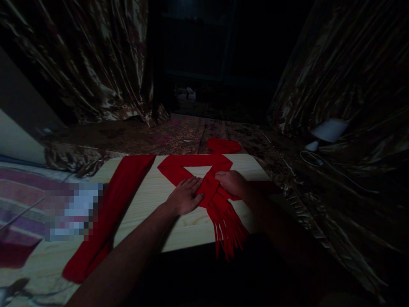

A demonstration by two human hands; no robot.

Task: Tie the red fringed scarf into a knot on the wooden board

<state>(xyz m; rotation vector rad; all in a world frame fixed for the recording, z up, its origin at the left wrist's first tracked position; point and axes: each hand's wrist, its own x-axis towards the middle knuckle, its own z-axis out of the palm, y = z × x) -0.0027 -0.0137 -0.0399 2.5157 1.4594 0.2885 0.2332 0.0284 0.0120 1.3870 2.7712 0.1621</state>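
A red scarf (194, 160) lies on the pale wooden table (140, 209), folded into a loop whose ends cross near the table's middle. Bare tabletop shows through a small triangular gap inside the loop. One end, with a long fringe (227, 224), points toward me and hangs over the near edge. My left hand (185, 197) rests flat on the scarf at the left of the crossing, fingers spread. At the right of the crossing, my right hand (234, 182) has its fingers curled in on the fabric, gripping it. Another stretch of red cloth runs rightward beneath my right forearm.
A long folded red cloth (115, 204) lies along the table's left side. More red cloth (223, 145) sits past the far edge. A white lamp (329, 130) with a cord stands at right. Patterned curtains (108, 64) hang behind; striped fabric (22, 192) is at left.
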